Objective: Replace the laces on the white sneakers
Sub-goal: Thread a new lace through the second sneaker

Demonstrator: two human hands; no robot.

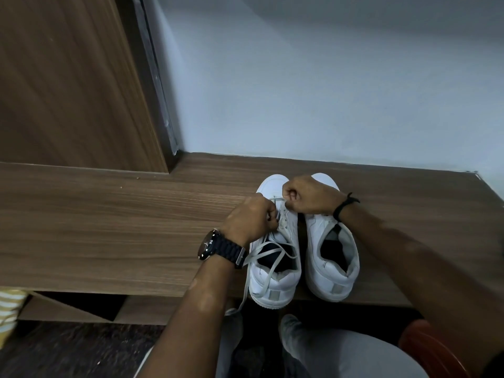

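Sneakers: two white sneakers side by side on the wooden surface (109, 227), toes toward the pale wall (327, 91), heels at the near edge.
Left sneaker (275, 282): partly laced; a pale lace (268, 252) crosses its dark opening and one end hangs over the surface edge.
Right sneaker (331, 271): no lace can be made out; tongue slack over the opening.
Left hand (248, 216): grip closed, fingers curled, pinching the lace at the left sneaker's eyelets; a dark watch (210, 245) on the wrist.
Right hand (305, 193): grip closed, fingers curled round the lace near the lowest eyelets, over the toes; a black band (345, 205) at the wrist.
Lace between hands: short and drawn across the eyelet rows.
Elsewhere: wooden door panel (68, 77) at left; grey-clad knees (341, 350) below the surface.
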